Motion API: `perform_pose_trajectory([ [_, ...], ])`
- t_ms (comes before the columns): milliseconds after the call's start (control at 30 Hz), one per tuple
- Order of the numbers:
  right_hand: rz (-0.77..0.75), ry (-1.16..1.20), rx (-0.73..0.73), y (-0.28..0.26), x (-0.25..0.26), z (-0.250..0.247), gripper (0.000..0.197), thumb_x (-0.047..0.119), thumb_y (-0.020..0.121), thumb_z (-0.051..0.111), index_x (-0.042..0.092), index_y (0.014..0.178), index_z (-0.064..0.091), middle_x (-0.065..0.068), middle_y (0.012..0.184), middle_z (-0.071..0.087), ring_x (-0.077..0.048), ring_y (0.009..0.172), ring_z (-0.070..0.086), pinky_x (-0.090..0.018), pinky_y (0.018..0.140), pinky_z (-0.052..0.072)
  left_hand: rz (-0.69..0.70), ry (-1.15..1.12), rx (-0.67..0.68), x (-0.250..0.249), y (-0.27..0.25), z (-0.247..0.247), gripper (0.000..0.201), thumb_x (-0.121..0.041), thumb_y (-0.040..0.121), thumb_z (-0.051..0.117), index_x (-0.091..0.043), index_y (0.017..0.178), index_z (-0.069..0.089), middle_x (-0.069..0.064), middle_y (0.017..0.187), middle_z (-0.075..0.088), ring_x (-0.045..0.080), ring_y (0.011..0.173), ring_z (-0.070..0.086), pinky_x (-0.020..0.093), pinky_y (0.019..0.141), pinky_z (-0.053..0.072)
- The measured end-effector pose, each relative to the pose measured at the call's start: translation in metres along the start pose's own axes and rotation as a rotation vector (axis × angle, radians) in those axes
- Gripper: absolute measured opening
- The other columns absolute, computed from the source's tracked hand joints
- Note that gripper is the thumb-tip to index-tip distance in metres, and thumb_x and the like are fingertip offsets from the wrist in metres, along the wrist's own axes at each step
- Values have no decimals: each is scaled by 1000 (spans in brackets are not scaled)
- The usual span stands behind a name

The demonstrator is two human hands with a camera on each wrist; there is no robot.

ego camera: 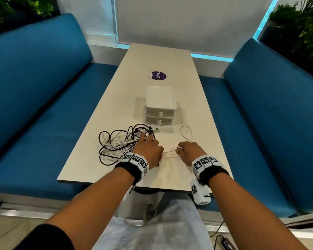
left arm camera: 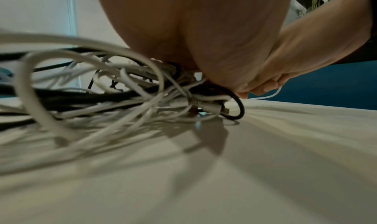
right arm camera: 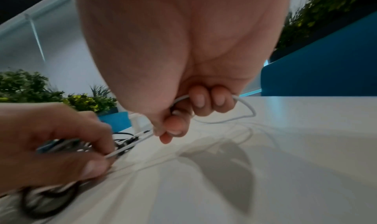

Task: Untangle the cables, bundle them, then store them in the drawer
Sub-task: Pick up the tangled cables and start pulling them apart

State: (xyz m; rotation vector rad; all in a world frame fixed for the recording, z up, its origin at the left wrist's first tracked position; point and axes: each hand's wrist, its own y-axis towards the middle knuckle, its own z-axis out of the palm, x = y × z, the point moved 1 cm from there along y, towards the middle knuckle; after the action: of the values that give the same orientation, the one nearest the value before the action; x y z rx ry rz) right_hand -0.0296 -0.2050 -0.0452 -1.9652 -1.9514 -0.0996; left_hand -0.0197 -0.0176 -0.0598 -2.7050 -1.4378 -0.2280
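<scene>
A tangle of white and black cables lies on the near left of the beige table. My left hand rests on the tangle's right edge, fingers curled round several cables. My right hand grips a thin white cable stretched taut between both hands. That cable's free end loops beyond the right hand. A white two-drawer box stands behind, both drawers closed.
A purple round sticker lies on the table further back. Blue benches flank both sides of the table, with plants in the back corners. A silver plug lies just in front of the drawers.
</scene>
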Motion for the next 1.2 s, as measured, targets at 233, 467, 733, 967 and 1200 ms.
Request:
perform_pose_trajectory([
  [233,224,-129,-33,-7,-38,-21,24,25,98,44,16,112,61,-10,109,64,-29,93,61,-32,72,47,15,10,13,5,-3,2,22,-34,96,47,-28,105,66,-5,107,64,24,113,46,56,107,20],
  [467,-65,-32,-39,-6,17,-1,32,26,103,34,6,125,46,-24,107,62,-41,99,61,-39,78,46,6,-34,59,0,3,-2,22,-31,95,47,-28,107,65,-4,102,65,26,113,44,56,106,19],
  [733,-74,-68,16,-1,37,24,29,32,99,37,13,100,58,-15,101,66,-34,92,61,-36,70,46,-42,-75,72,-5,3,-8,27,-30,93,42,-22,104,66,-2,102,66,25,114,44,56,104,18],
  [967,-88,-242,-34,-9,23,18,30,41,100,38,21,104,59,-9,101,64,-32,91,62,-34,69,45,-5,-96,1,2,0,-6,33,-38,97,40,-23,95,68,-6,97,66,21,108,48,54,105,19],
  [1200,149,-212,-21,-8,-25,-14,30,36,101,37,24,113,62,-7,113,64,-29,99,62,-32,74,43,-22,-128,16,6,-1,-7,28,-37,88,46,-25,90,71,-9,93,65,18,107,47,51,105,19],
])
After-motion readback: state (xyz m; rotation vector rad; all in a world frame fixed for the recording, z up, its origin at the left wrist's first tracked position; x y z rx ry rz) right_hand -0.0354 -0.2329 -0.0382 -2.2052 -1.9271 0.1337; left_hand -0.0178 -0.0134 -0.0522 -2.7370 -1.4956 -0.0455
